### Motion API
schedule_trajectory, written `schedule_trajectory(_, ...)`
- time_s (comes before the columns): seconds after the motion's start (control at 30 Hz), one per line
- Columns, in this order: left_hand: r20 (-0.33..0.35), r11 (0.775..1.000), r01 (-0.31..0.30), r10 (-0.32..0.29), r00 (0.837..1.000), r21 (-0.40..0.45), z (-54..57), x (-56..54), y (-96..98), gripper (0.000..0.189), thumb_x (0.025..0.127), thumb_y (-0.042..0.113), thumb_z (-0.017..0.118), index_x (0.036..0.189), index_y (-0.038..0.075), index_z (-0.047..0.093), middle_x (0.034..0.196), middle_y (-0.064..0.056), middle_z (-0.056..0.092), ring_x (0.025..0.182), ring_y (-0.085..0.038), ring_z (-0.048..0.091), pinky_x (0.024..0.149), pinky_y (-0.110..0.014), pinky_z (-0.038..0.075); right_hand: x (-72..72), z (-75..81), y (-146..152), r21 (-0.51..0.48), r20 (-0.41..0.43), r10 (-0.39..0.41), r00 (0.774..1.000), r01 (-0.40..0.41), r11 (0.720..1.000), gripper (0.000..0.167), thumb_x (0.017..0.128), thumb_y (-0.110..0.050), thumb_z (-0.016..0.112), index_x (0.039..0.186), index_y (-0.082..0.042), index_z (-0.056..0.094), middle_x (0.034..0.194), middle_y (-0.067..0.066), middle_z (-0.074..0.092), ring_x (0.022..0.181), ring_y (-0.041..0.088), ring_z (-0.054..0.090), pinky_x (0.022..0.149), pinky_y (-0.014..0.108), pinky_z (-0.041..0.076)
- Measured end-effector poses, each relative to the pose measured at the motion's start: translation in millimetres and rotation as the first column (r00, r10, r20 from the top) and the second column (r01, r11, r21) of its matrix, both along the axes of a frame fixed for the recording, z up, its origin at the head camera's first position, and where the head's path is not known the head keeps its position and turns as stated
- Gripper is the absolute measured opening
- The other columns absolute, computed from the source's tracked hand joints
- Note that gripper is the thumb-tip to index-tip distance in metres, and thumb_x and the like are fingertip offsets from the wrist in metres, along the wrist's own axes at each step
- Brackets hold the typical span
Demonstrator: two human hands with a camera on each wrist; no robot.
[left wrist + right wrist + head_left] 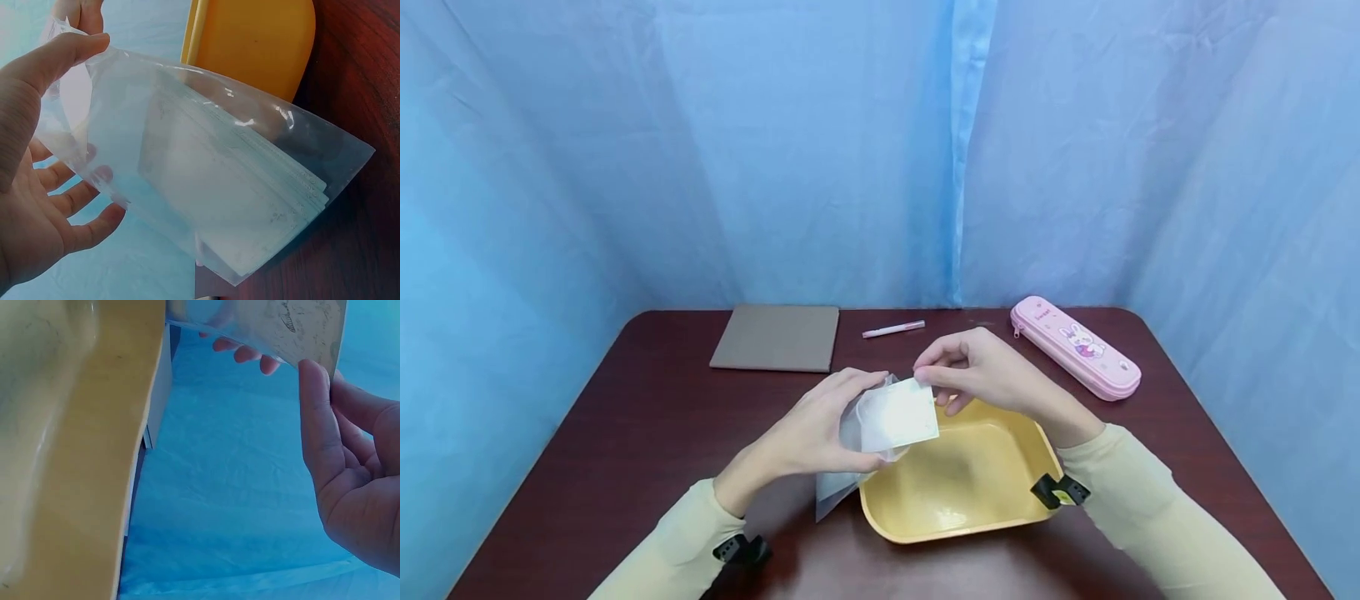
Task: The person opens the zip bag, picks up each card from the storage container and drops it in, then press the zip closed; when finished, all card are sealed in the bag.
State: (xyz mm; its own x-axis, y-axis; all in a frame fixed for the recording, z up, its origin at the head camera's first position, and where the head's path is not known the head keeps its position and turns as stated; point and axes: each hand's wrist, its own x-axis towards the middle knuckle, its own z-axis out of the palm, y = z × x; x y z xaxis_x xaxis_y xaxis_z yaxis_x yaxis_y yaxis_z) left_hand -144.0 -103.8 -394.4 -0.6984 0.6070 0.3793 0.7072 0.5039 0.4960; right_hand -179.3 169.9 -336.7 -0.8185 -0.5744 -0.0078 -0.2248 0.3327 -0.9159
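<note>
My left hand (820, 429) grips a clear plastic bag (250, 125) near its mouth, thumb on one side and fingers on the other. Inside the lower part of the bag lies a stack of flat pale cards (219, 187). A white card (898, 414) sticks out of the mouth, partly still within the plastic. Its outer corner is pinched between thumb and forefinger of my right hand (985, 371). In the right wrist view, dark line drawing shows on this card (294, 328). Both hands are above the left part of a yellow plastic tray (962, 531).
Behind the hands lie a grey-brown flat board or notebook (778, 337), a white and pink pen (893, 329) and a pink pencil case (1075, 346) with a rabbit picture. The dark red table (647, 425) is bordered by blue curtains (820, 167).
</note>
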Motion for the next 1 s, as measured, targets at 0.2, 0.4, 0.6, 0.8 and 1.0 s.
schedule_trajectory(0.2, -0.011, 0.999, -0.019, 0.019, 1.000, 0.026, 0.5, 2.4, 0.2, 0.095, 0.068, 0.043, 0.090, 0.149, 0.013, 0.049, 0.129, 0.006, 0.056, 0.111, -0.009, 0.053, 0.089, -0.032, 0.049, 3.0, -3.8, -2.2, -0.078, 0.088, -0.034, 0.996, 0.041, 0.996, 0.019, 0.092, -0.018, 0.076, 0.102, -0.002, 0.074, 0.081, 0.014, 0.071, 0.069, 0.024, 0.070, 0.065, 0.046, 0.060)
schedule_trajectory(0.4, 0.035, 0.998, -0.015, 0.013, 0.999, 0.059, 0.1, 4.2, -0.8, 0.096, 0.067, 0.040, 0.091, 0.149, 0.015, 0.049, 0.126, 0.007, 0.054, 0.104, -0.007, 0.056, 0.082, -0.029, 0.052, 5.1, -7.6, -1.9, -0.122, 0.196, 0.005, 0.981, 0.019, 0.992, 0.025, 0.092, -0.016, 0.076, 0.108, 0.002, 0.071, 0.094, 0.016, 0.074, 0.081, 0.035, 0.073, 0.071, 0.048, 0.060)
schedule_trajectory(0.6, 0.034, 0.998, -0.011, 0.009, 0.999, 0.060, -0.3, 3.8, -0.8, 0.101, 0.067, 0.041, 0.091, 0.152, 0.013, 0.044, 0.128, 0.005, 0.055, 0.109, -0.008, 0.057, 0.085, -0.029, 0.053, 3.6, -11.0, -4.6, -0.138, 0.199, 0.015, 0.980, 0.013, 0.990, 0.024, 0.092, -0.014, 0.076, 0.110, 0.002, 0.071, 0.096, 0.017, 0.074, 0.084, 0.036, 0.072, 0.072, 0.051, 0.059)
schedule_trajectory(0.8, 0.056, 0.996, -0.010, 0.005, 0.998, 0.091, -0.2, 2.7, 1.6, 0.100, 0.066, 0.037, 0.092, 0.148, 0.010, 0.041, 0.132, 0.000, 0.057, 0.116, -0.010, 0.058, 0.094, -0.031, 0.051, 1.3, -13.6, -5.8, -0.151, 0.179, -0.016, 0.984, 0.043, 0.988, 0.022, 0.093, -0.013, 0.075, 0.109, 0.002, 0.070, 0.091, 0.016, 0.073, 0.077, 0.027, 0.071, 0.073, 0.055, 0.058)
schedule_trajectory(1.0, 0.053, 0.996, 0.006, -0.011, 0.999, 0.087, 0.3, 1.5, 2.6, 0.089, 0.067, 0.038, 0.092, 0.139, 0.011, 0.048, 0.133, 0.003, 0.056, 0.112, -0.009, 0.057, 0.091, -0.030, 0.051, -0.8, -16.5, -7.1, -0.164, 0.157, -0.028, 0.987, 0.054, 0.985, 0.022, 0.092, -0.015, 0.076, 0.105, 0.002, 0.070, 0.088, 0.018, 0.071, 0.075, 0.024, 0.070, 0.069, 0.048, 0.060)
